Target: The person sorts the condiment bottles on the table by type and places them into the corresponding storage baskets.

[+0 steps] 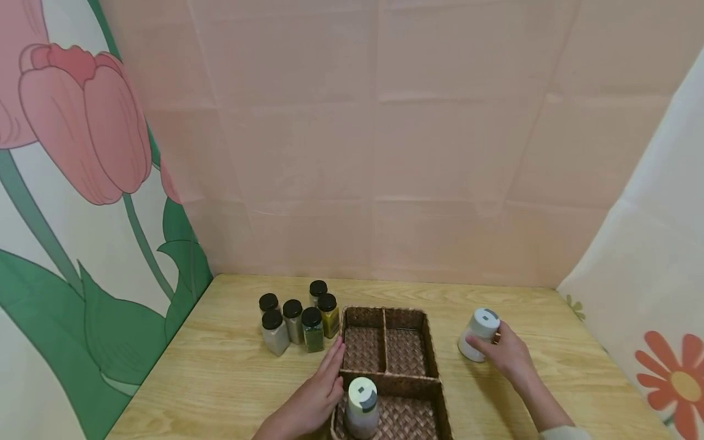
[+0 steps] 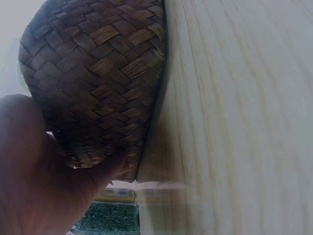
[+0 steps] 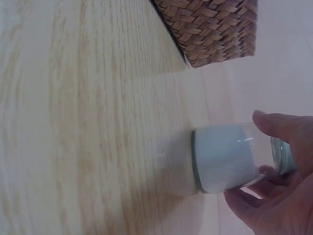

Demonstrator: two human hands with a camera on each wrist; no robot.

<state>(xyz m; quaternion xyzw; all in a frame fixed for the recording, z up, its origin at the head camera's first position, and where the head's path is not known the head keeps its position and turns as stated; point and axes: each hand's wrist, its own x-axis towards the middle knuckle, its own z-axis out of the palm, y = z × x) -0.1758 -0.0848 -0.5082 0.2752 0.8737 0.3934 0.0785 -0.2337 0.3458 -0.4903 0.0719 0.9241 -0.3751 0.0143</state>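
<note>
A woven brown basket (image 1: 389, 374) with three compartments stands on the table. My left hand (image 1: 315, 397) rests along its left side, fingers fairly straight against the rim; in the left wrist view the digits touch the woven outer wall (image 2: 98, 73). On the table right of the basket, my right hand (image 1: 508, 354) grips a clear glass jar (image 1: 478, 337) with a white lid and white contents. Thumb and fingers sit around its upper part in the right wrist view, while the jar's base (image 3: 196, 161) is at the tabletop. A similar white-lidded jar (image 1: 362, 409) stands upright in the basket's front compartment.
Several black-lidded spice jars (image 1: 293, 324) stand in a cluster left of the basket, one with green contents (image 1: 313, 333) and one yellow (image 1: 330, 321). A pink cloth (image 1: 374, 153) hangs behind the table, with floral cloths on both sides.
</note>
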